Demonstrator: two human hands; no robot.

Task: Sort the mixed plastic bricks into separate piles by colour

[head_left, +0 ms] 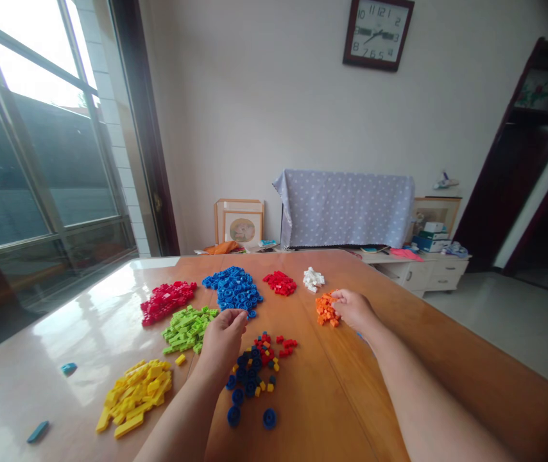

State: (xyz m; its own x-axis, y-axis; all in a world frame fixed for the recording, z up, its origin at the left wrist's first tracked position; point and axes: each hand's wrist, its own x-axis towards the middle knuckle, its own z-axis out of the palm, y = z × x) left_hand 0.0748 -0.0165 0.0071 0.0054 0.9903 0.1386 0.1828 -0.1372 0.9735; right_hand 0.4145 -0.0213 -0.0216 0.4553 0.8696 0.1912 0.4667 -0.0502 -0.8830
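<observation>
My left hand [226, 333] is closed in a pinch above the table, beside the blue round pieces [236, 289] and the lime green bricks [190, 328]. Whatever its fingertips hold is too small or hidden to make out. At the small pile of orange bricks [326, 310], my right hand [352, 309] has its thumb and fingers drawn together against the pile's right side; what is between them is hidden. Between my forearms lies a mixed heap of dark blue wheels [249, 369], with red and yellow bits among them.
Yellow bricks [137, 391] lie left of my left forearm. Crimson bricks [168, 301], red bricks [280, 283] and white bricks [313, 280] sit farther back. Two teal pieces, one a long teal piece [38, 432], lie on the wooden table [341, 385] at left. A low cabinet [428, 273] stands behind.
</observation>
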